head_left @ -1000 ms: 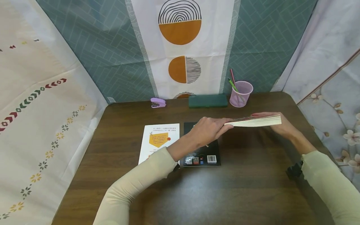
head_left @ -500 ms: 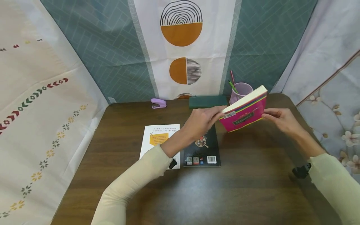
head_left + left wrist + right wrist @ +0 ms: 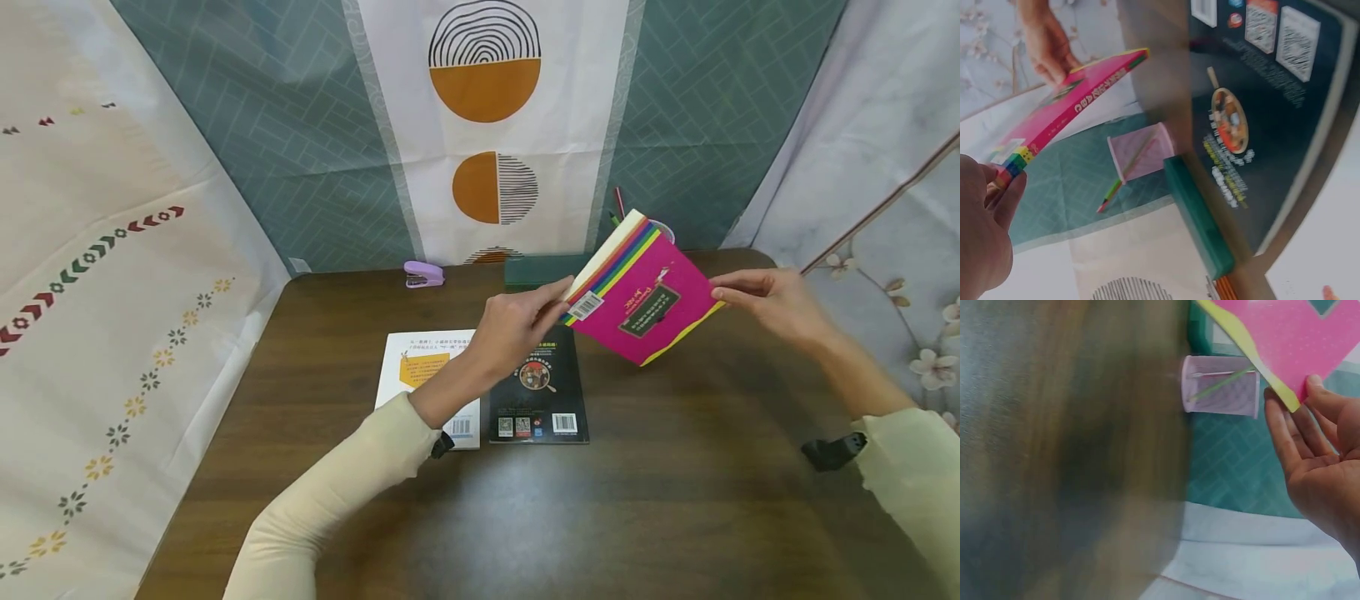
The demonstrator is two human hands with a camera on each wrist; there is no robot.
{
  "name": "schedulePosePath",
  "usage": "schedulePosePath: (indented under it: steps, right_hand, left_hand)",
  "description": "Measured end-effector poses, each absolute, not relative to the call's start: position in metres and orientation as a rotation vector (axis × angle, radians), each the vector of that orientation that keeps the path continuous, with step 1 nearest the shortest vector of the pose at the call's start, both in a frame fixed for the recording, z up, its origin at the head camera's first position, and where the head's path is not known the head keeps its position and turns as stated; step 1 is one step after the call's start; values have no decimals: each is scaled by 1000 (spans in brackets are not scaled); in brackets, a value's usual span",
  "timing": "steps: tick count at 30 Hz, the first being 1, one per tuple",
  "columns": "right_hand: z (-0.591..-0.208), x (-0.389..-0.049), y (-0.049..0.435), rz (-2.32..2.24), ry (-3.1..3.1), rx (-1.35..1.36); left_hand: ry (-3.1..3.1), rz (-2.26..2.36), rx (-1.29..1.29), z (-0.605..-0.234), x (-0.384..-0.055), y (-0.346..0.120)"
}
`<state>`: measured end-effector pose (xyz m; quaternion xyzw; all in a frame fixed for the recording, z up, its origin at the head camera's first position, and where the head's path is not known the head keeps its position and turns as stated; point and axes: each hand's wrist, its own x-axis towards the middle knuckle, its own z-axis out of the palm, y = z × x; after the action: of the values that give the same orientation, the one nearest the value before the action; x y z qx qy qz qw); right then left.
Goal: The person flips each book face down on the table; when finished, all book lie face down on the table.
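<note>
A thick pink book [image 3: 647, 300] with rainbow stripes along one end is held tilted above the table between both hands. The left hand [image 3: 517, 329] pinches its striped corner by the barcode, thumb on one side and fingers on the other, as the left wrist view also shows. At the opposite corner, with the yellow edge, the right hand [image 3: 780, 304] pinches the cover between thumb and fingers [image 3: 1291, 434]. Below the left arm lie a white book [image 3: 427, 367], partly covered by the forearm, and a black book [image 3: 538, 408] with a barcode, side by side.
Along the back edge stand a purple stapler [image 3: 423, 274], a dark green box [image 3: 543, 268] and a pink pen cup [image 3: 1219, 387] with pencils, mostly behind the pink book in the head view. Patterned cloths hang behind and beside the brown table [image 3: 675, 500].
The pink book, seen edge-on at first, has tipped so its pink cover faces the head camera, and has shifted slightly left. Both hands keep hold; the right hand's fingers now pinch its corner.
</note>
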<state>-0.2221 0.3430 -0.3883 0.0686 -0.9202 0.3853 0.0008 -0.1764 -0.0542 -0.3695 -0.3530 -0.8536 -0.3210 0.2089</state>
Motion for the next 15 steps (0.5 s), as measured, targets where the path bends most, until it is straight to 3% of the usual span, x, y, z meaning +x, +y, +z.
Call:
schedulePosePath:
  steps: [15]
  right_hand:
    - [-358,-227,338,1181,-2951,159]
  left_hand:
    - [-2493,-1238,-841,-414,-160,-54]
